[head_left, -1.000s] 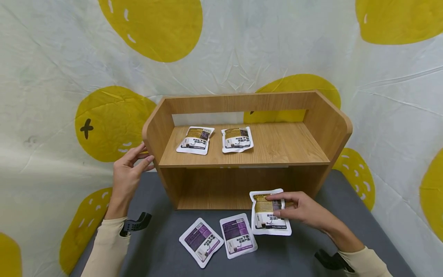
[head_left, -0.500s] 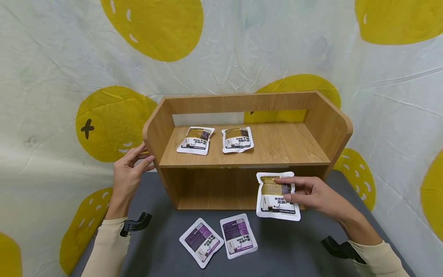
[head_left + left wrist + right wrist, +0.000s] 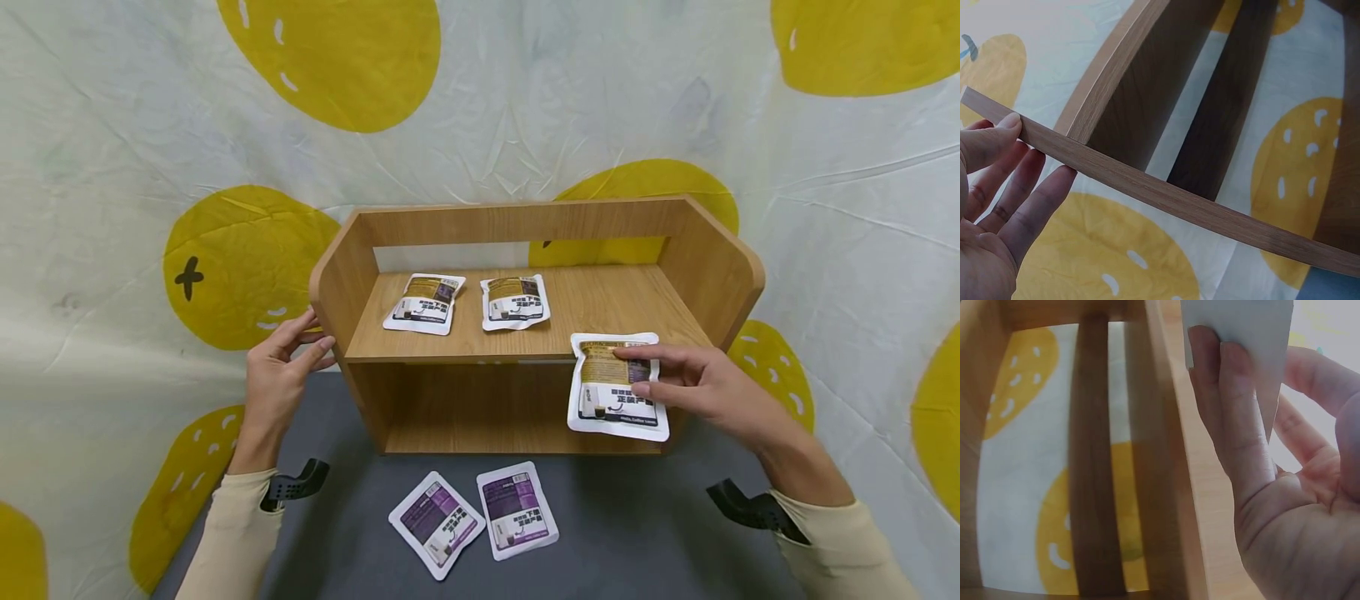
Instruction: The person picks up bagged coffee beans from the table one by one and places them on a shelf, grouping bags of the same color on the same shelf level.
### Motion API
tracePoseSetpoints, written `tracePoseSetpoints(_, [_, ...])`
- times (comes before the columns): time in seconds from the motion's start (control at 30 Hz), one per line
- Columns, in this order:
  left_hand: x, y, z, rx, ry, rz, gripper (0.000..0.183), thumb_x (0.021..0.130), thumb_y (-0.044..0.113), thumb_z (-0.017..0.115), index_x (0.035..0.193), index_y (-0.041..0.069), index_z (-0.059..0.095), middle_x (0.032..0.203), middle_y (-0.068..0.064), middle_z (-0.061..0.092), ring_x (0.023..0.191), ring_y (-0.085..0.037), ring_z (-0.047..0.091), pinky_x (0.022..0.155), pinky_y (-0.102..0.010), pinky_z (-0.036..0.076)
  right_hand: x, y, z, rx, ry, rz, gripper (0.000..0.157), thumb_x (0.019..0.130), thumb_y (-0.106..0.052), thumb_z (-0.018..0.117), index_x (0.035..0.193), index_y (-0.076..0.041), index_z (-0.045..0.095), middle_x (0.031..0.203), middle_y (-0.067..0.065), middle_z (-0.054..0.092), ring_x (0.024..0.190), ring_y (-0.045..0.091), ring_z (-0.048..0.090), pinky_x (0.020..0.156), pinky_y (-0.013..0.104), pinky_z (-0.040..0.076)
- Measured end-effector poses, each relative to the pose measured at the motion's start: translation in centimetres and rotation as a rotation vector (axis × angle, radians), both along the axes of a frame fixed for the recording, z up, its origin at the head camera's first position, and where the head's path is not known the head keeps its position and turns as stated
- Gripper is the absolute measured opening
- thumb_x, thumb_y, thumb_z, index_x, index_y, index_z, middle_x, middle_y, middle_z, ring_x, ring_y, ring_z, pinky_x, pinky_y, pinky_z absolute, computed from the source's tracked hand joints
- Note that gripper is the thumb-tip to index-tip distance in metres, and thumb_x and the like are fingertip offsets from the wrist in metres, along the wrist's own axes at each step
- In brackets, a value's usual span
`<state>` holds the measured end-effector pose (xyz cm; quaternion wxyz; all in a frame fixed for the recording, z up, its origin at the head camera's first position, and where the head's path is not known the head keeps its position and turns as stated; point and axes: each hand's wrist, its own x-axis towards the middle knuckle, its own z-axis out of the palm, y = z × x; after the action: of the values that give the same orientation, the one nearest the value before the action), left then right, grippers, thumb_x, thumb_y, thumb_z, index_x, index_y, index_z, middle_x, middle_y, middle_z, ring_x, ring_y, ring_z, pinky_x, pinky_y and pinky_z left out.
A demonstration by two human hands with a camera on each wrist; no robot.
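Observation:
In the head view my right hand (image 3: 697, 379) pinches a white pouch (image 3: 618, 408) with a gold and white label by its right edge. The pouch is raised and overlaps the front edge of the upper board of a two-tier wooden shelf (image 3: 630, 304). In the right wrist view, fingers (image 3: 1241, 425) lie along the pouch's pale back (image 3: 1241, 325). With thumb and fingers, my left hand (image 3: 277, 379) holds the front edge of the shelf's left side panel (image 3: 1147, 190). Two similar pouches, a left one (image 3: 424, 304) and a right one (image 3: 515, 302), lie on the upper board.
Two white pouches with purple labels, one tilted (image 3: 437, 525) and one straighter (image 3: 517, 511), lie on the dark grey table (image 3: 337, 542) before the shelf. Behind it hangs a pale curtain (image 3: 555, 100) printed with yellow shapes.
My right hand has lifted the gold-labelled pouch up and to the right, from beside the purple pouches to the front edge of the upper board. My left hand stays put.

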<state>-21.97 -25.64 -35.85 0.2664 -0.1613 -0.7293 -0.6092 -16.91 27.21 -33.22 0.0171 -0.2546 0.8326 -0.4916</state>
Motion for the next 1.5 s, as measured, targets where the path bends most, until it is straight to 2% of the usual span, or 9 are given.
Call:
tracePoseSetpoints(0.13, [0.0, 0.0, 0.0, 0.008, 0.004, -0.006, 0.050, 0.091, -0.005, 0.071, 0.138, 0.010, 0.064, 0.120, -0.009, 0.065, 0.100, -0.018, 0.069, 0.072, -0.031, 0.063, -0.3, -0.1, 1.0, 0.014, 0.029, -0.037, 0.043, 0.096, -0.009, 0.071, 0.138, -0.014, 0.065, 0.117, 0.005, 0.067, 0.085, 0.017, 0.061, 0.064, 0.027, 0.056])
tracePoseSetpoints(0.37, [0.0, -0.1, 0.1, 0.019, 0.005, -0.013, 0.050, 0.091, -0.005, 0.071, 0.138, 0.009, 0.064, 0.119, -0.009, 0.065, 0.099, -0.018, 0.069, 0.071, -0.031, 0.063, -1.4, 0.0, 2.7, -0.007, -0.060, -0.050, 0.044, 0.098, -0.013, 0.068, 0.142, -0.013, 0.061, 0.130, 0.005, 0.059, 0.088, 0.025, 0.069, 0.071, 0.029, 0.062])
tracePoseSetpoints(0.53, [0.0, -0.1, 0.2, 0.018, 0.002, -0.015, 0.050, 0.091, -0.005, 0.071, 0.138, 0.009, 0.064, 0.120, -0.009, 0.065, 0.100, -0.018, 0.069, 0.072, -0.031, 0.063, -2.7, 0.1, 3.5, 0.024, -0.048, -0.047, 0.045, 0.099, -0.015, 0.067, 0.143, -0.014, 0.060, 0.126, 0.010, 0.059, 0.088, 0.024, 0.068, 0.071, 0.027, 0.061])
tracePoseSetpoints(0.67, [0.0, 0.0, 0.2, 0.017, -0.002, -0.014, 0.050, 0.091, -0.005, 0.071, 0.138, 0.010, 0.064, 0.120, -0.009, 0.065, 0.100, -0.018, 0.069, 0.072, -0.031, 0.064, -3.5, 0.1, 4.0, 0.064, -0.043, -0.079, 0.045, 0.100, -0.020, 0.067, 0.144, -0.017, 0.060, 0.125, 0.012, 0.058, 0.092, 0.022, 0.066, 0.073, 0.026, 0.059])
tracePoseSetpoints(0.87, [0.1, 0.0, 0.3, 0.011, -0.006, -0.008, 0.050, 0.091, -0.004, 0.071, 0.138, 0.010, 0.064, 0.120, -0.009, 0.065, 0.100, -0.018, 0.069, 0.071, -0.030, 0.064, -4.5, 0.1, 4.4, 0.059, -0.107, -0.138, 0.049, 0.100, -0.028, 0.067, 0.147, -0.019, 0.057, 0.123, 0.017, 0.060, 0.094, 0.022, 0.067, 0.075, 0.028, 0.061])
tracePoseSetpoints(1.17, [0.3, 0.1, 0.4, -0.010, -0.021, 0.010, 0.050, 0.092, -0.002, 0.071, 0.139, 0.013, 0.064, 0.123, -0.008, 0.065, 0.102, -0.018, 0.068, 0.073, -0.030, 0.064, -6.1, -0.2, 4.6, 0.102, -0.111, -0.238, 0.049, 0.098, -0.035, 0.069, 0.145, -0.026, 0.059, 0.139, 0.013, 0.055, 0.108, 0.025, 0.058, 0.081, 0.024, 0.054])
tracePoseSetpoints(1.33, [0.3, 0.0, 0.4, -0.020, -0.021, 0.024, 0.050, 0.092, -0.001, 0.072, 0.139, 0.014, 0.064, 0.123, -0.007, 0.065, 0.101, -0.017, 0.068, 0.072, -0.030, 0.064, -7.2, -0.3, 4.9, 0.128, -0.120, -0.256, 0.052, 0.097, -0.041, 0.069, 0.146, -0.025, 0.058, 0.143, 0.017, 0.054, 0.116, 0.027, 0.052, 0.085, 0.021, 0.049])
tracePoseSetpoints(1.5, [0.3, 0.0, 0.3, -0.020, -0.026, 0.025, 0.051, 0.092, 0.000, 0.072, 0.140, 0.015, 0.063, 0.124, -0.007, 0.066, 0.102, -0.017, 0.069, 0.072, -0.029, 0.064, -8.2, -0.3, 5.0, 0.140, -0.153, -0.259, 0.055, 0.097, -0.042, 0.069, 0.147, -0.024, 0.057, 0.146, 0.015, 0.052, 0.116, 0.026, 0.051, 0.082, 0.015, 0.051])
